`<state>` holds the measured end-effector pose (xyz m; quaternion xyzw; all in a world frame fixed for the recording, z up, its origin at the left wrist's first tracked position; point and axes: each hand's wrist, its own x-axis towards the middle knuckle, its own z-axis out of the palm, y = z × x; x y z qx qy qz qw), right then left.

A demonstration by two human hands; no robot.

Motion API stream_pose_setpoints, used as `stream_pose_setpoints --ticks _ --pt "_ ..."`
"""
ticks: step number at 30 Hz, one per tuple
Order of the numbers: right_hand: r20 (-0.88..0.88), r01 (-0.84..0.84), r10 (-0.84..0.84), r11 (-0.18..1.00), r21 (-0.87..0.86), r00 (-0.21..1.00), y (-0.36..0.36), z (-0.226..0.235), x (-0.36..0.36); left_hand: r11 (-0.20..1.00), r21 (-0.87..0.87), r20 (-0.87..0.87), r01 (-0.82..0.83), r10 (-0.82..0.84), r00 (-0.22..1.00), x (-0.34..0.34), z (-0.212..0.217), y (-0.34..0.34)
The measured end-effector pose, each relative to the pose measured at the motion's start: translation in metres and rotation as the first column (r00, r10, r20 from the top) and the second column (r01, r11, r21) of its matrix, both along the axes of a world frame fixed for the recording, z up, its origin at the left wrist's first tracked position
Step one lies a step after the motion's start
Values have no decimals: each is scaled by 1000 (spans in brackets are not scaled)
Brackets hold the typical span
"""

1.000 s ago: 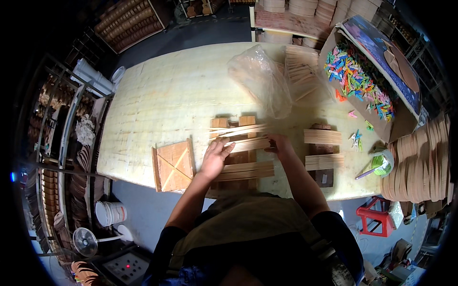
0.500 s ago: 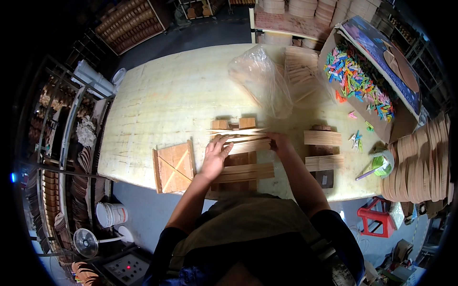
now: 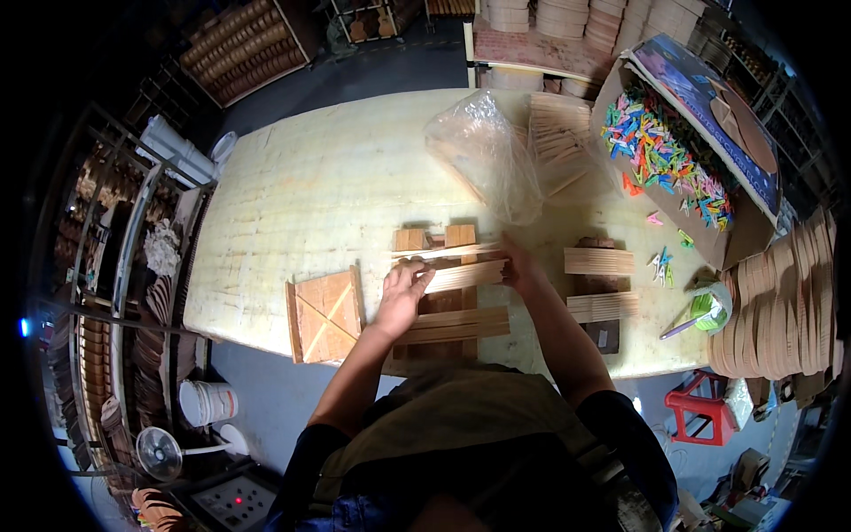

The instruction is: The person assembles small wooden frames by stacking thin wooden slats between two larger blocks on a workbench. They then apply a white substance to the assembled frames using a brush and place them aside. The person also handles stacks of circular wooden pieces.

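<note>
A row of thin pale wooden strips [image 3: 467,277] spans the space between my hands, above a brown wooden jig [image 3: 454,301]. My left hand [image 3: 403,294] pinches the left ends, fingers closed. My right hand [image 3: 519,264] grips the right ends; its fingertips are partly in shadow. Just beyond, a few narrow wooden sticks [image 3: 443,252] lie across the jig, below its two light wooden blocks [image 3: 460,234]. Nearer to me, another bundle of strips [image 3: 456,324] rests across the jig.
To the left lies a small wooden board with crossed strips [image 3: 324,315]. A second jig [image 3: 604,335] with two strip bundles stands right. Beyond are a clear plastic bag [image 3: 487,151] and a cardboard box [image 3: 753,235] of colourful clips. Curved wooden pieces [image 3: 771,310] are stacked at far right.
The sticks that fanned out above my left hand now lie flatter and closer together. The strips between my hands sit slightly lower. Both hands stay in nearly the same place.
</note>
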<state>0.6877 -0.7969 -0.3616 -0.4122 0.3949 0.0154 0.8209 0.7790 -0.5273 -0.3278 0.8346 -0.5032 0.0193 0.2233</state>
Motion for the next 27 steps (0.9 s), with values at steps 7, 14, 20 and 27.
stream_pose_setpoints --ticks 7,14,20,27 --pt "139 27 -17 997 -71 990 -2 -22 8 1000 -2 55 18 -18 998 2 -1 -1" --pt "85 7 3 993 -116 996 -3 -21 14 1000 -12 41 7 -7 999 0 -2 -1" --pt "65 -20 34 978 -207 997 -2 -11 4 998 66 115 12 -20 993 0 -3 2" --pt "118 -15 37 983 -182 992 1 14 -2 995 44 7 85 -86 996 10 -8 3"
